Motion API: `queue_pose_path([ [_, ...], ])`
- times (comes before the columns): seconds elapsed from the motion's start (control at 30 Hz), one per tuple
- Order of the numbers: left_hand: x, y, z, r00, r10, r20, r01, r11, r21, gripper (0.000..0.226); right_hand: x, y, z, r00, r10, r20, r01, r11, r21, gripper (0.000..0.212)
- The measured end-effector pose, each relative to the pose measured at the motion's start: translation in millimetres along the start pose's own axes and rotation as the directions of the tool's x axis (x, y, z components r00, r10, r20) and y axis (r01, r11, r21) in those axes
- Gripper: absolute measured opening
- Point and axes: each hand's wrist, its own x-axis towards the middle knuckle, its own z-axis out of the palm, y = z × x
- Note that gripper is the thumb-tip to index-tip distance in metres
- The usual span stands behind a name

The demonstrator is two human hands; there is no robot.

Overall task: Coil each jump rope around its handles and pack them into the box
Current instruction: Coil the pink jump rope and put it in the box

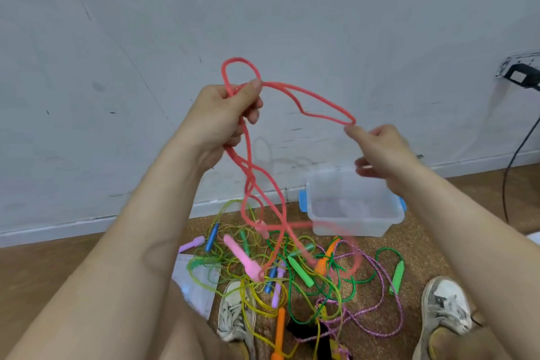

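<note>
A pink jump rope (304, 102) is held up in front of the wall. My left hand (225, 114) is shut on a bunch of its loops, one loop standing up above the fist. My right hand (380, 149) pinches the far end of a long loop at its fingertips. More pink strands hang down, blurred, to a pink handle (244, 257) above the floor. Below lies a tangled pile of jump ropes (292, 278) in green, yellow, purple, orange and blue. The clear plastic box (355, 222) with blue side handles stands on the floor by the wall.
My two white sneakers (236, 313) (447, 310) flank the pile on the brown floor. A clear plastic bag (198, 280) lies left of the pile. A black cable (514, 161) hangs from a wall socket at the right.
</note>
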Motion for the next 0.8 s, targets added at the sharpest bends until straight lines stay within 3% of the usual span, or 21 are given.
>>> queue_pose_path([
  [0.07,-1,0,8,1.000,-0.021,0.022,0.024,0.988,-0.153,0.031,-9,5,14,0.946,0.133,0.296,-0.123,0.991,-0.051,0.041],
  [0.17,0,5,16,1.000,-0.015,0.013,0.019,0.943,-0.332,0.030,-24,22,44,0.781,0.144,0.608,-0.128,0.989,-0.070,0.040],
  [0.33,11,12,4,0.997,-0.045,-0.065,-0.012,0.728,-0.686,0.031,-39,34,76,0.538,0.074,0.840,-0.154,0.988,0.011,0.083],
  [0.4,18,7,-10,0.984,-0.081,-0.156,-0.068,0.639,-0.766,0.032,-39,32,72,0.467,0.037,0.883,-0.132,0.991,0.028,0.085],
  [0.53,33,-19,-53,0.898,-0.217,-0.381,-0.209,0.553,-0.807,0.030,-38,29,56,0.477,-0.036,0.878,0.105,0.994,-0.016,0.023],
  [0.57,35,-27,-67,0.868,-0.250,-0.429,-0.234,0.555,-0.798,0.029,-35,31,52,0.492,0.001,0.871,0.173,0.980,-0.099,0.016],
  [0.63,39,-44,-94,0.805,-0.305,-0.509,-0.235,0.624,-0.745,0.027,-30,37,43,0.528,0.103,0.843,0.259,0.926,-0.274,0.021],
  [0.73,37,-73,-112,0.763,-0.339,-0.550,0.041,0.875,-0.483,0.025,-28,34,35,0.596,0.087,0.798,0.192,0.950,-0.248,0.030],
  [0.77,33,-82,-114,0.784,-0.338,-0.521,0.203,0.932,-0.299,0.024,-29,30,33,0.625,0.049,0.779,0.158,0.969,-0.188,0.031],
  [0.8,27,-88,-116,0.813,-0.346,-0.468,0.370,0.928,-0.043,0.025,-31,24,32,0.647,0.019,0.762,0.126,0.983,-0.131,0.030],
])
